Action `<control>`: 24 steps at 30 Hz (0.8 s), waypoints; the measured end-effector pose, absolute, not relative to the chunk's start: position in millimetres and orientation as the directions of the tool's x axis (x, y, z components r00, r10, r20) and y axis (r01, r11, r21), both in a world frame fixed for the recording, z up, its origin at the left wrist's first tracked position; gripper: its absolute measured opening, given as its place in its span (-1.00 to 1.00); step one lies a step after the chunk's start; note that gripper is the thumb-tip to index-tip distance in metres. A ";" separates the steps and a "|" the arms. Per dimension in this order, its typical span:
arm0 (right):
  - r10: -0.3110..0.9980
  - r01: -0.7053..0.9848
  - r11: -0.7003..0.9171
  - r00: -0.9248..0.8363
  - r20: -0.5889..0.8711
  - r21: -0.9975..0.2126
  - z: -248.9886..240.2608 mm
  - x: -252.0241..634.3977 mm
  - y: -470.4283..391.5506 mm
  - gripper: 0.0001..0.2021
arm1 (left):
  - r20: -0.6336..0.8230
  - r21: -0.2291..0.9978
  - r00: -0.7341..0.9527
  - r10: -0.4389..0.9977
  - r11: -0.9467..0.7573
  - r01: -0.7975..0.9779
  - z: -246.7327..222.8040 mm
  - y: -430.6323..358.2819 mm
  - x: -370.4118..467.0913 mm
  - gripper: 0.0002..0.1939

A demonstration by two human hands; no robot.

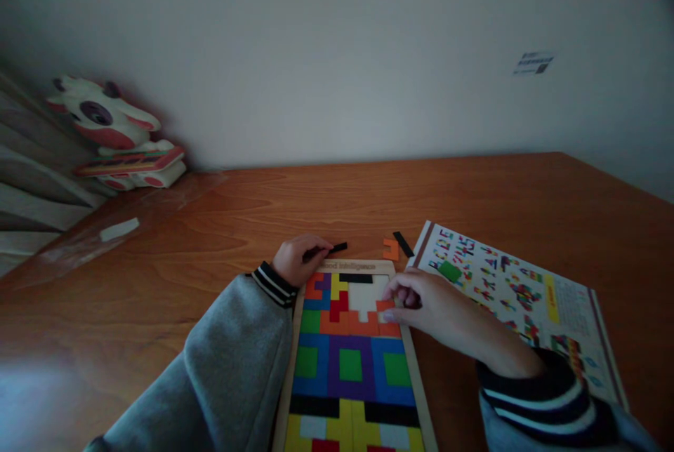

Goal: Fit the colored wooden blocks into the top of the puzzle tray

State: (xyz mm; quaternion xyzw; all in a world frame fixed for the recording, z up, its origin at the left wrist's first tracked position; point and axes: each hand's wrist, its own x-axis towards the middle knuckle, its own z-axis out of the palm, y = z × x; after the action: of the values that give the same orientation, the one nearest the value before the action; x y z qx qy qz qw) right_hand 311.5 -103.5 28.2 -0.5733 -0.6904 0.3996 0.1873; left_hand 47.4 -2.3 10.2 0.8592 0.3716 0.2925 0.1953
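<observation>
A wooden puzzle board point(421, 396) lies in front of me, largely filled with coloured block pieces. My left hand point(302, 260) rests by its top left corner, fingers pinched on a black strip point(340, 247). Over the upper right of the board, my right hand point(421, 297) has thumb and fingers round an orange piece point(384, 305); its fingertips partly cover that piece. Bare pale board point(363, 295) shows to the left of those fingers. A black strip point(356, 278) lies inside the frame along the top.
Beyond the board's top right lie an orange notched piece point(390, 249) and another black strip point(403, 243). A printed pattern sheet point(569, 304) is to the right, with a green square point(449, 271) on it. A cow-shaped toy keyboard point(131, 157) stands at the back left by the wall.
</observation>
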 end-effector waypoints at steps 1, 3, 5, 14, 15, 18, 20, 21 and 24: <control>0.947 0.638 0.024 -0.262 -0.188 -0.770 28.7 310.3 -103.1 -0.86 | 0.362 0.552 0.552 0.751 -0.650 0.523 10.2 -2.2 47.3 -0.82; 0.957 0.641 0.031 -0.240 -0.162 -0.767 30.3 307.4 -102.6 -0.87 | 0.371 0.551 0.555 0.745 -0.657 0.514 10.3 -2.1 47.2 -0.83; 0.964 0.657 0.048 -0.226 -0.136 -0.752 32.2 304.3 -102.5 -0.90 | 0.377 0.550 0.559 0.739 -0.664 0.507 10.2 -2.0 47.4 -0.84; 0.972 0.687 0.022 -0.185 -0.146 -0.726 41.3 297.8 -101.5 -0.92 | 0.379 0.543 0.556 0.740 -0.664 0.513 8.2 -2.1 47.5 -0.84; 0.967 0.688 0.012 -0.191 -0.166 -0.726 41.8 297.0 -101.3 -0.95 | 0.379 0.544 0.556 0.740 -0.664 0.513 8.2 -2.2 47.5 -0.84; 0.965 0.705 0.051 -0.216 -0.145 -0.708 40.0 294.6 -102.6 -0.92 | 0.384 0.550 0.558 0.736 -0.668 0.502 8.7 -2.6 47.5 -0.84; 0.978 0.753 0.080 -0.186 -0.094 -0.653 37.4 294.0 -105.6 -0.86 | 0.389 0.551 0.558 0.733 -0.671 0.497 9.3 -2.9 47.8 -0.84; 0.984 0.781 0.080 -0.162 -0.078 -0.620 36.5 294.1 -107.6 -0.80 | 0.391 0.548 0.559 0.731 -0.673 0.497 9.6 -3.1 47.9 -0.84; 0.986 0.813 0.055 -0.135 -0.095 -0.580 37.3 295.2 -113.3 -0.67 | 0.400 0.532 0.566 0.721 -0.685 0.498 9.6 -3.1 48.0 -0.84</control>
State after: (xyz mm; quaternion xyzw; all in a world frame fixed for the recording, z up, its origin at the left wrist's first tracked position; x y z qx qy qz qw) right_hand 295.2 -113.3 37.3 -0.6362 -0.7070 0.2599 0.1667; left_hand 48.0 -3.1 9.6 0.8656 0.3521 0.3054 0.1829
